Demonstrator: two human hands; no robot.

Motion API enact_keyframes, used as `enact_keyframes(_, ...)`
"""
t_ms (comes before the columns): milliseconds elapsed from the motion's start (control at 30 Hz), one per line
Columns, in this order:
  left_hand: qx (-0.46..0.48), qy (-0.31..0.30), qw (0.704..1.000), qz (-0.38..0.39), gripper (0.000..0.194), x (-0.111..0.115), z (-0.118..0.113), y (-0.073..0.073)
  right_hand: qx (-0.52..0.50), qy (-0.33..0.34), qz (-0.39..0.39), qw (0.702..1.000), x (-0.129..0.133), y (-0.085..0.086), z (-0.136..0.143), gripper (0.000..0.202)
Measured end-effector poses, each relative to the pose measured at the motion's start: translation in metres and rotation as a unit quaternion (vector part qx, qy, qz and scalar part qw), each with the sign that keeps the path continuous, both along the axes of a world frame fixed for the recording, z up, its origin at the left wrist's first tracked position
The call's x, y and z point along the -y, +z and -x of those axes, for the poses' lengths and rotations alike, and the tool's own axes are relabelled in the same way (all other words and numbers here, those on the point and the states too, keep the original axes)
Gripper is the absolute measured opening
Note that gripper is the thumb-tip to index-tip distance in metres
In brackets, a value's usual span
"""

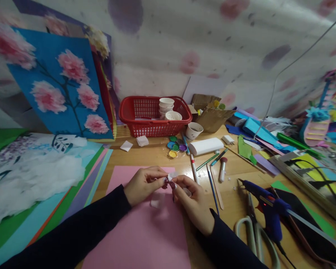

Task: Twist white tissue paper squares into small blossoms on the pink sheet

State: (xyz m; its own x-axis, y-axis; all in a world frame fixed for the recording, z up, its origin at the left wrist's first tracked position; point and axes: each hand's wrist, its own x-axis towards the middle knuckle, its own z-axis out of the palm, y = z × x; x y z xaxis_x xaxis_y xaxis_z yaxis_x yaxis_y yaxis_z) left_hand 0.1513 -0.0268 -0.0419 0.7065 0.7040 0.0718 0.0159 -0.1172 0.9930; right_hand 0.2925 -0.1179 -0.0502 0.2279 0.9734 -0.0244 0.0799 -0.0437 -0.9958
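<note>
Over the upper part of a pink sheet, my left hand and my right hand meet at the fingertips. Both pinch a small piece of white tissue paper between thumb and fingers. Another whitish bit shows by the curled fingers of my right hand. Below my left fingertips, a small pale square lies on the pink sheet.
Right of the sheet are brushes, scissors and a blue glue gun. A red basket, paint pots and a paper cup stand behind. Layered coloured papers lie left.
</note>
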Motion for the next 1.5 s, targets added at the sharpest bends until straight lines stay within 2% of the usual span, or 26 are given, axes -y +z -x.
enact_keyframes(133, -0.013, 0.022, 0.999, -0.041, 0.019, 0.004, -0.001, -0.004, 0.064, -0.013, -0.01, 0.998, 0.0, 0.001, 0.001, 0.022)
enact_keyframes(267, -0.018, 0.049, 0.996, -0.078, 0.019, 0.006, -0.002, -0.007, 0.07, -0.003, -0.025, 0.997, 0.0, 0.001, 0.001, 0.018)
enact_keyframes(467, -0.022, 0.082, 0.996, -0.017, 0.026, 0.005, -0.002, -0.006, 0.011, -0.018, 0.002, 1.0, -0.002, 0.003, -0.002, 0.019)
enact_keyframes(600, -0.029, 0.054, 0.996, -0.072, 0.021, 0.006, -0.001, -0.005, -0.084, -0.005, 0.028, 0.996, -0.003, 0.004, -0.003, 0.017)
enact_keyframes(700, -0.022, 0.043, 0.994, -0.093, 0.02, 0.007, 0.0, -0.005, -0.114, -0.002, 0.037, 0.993, -0.004, 0.004, -0.003, 0.016)
enact_keyframes(867, -0.032, 0.09, 0.98, -0.176, 0.026, 0.009, 0.001, -0.006, -0.152, -0.007, 0.05, 0.987, -0.004, 0.002, -0.003, 0.017)
enact_keyframes(1067, -0.008, 0.114, 0.956, -0.271, 0.013, 0.007, 0.001, -0.008, -0.172, -0.002, 0.057, 0.983, -0.006, 0.005, -0.001, 0.019)
enact_keyframes(1267, -0.034, 0.17, 0.952, -0.252, 0.011, 0.008, 0.001, -0.011, -0.165, 0.007, 0.062, 0.984, -0.006, 0.007, 0.001, 0.018)
enact_keyframes(1400, -0.01, 0.212, 0.95, -0.229, 0.009, 0.006, 0.001, -0.015, -0.177, 0.012, 0.054, 0.983, -0.006, 0.005, 0.0, 0.015)
enact_keyframes(1500, 0.002, 0.234, 0.941, -0.245, 0.01, 0.003, 0.001, -0.017, -0.189, 0.014, 0.051, 0.981, -0.006, 0.003, 0.0, 0.012)
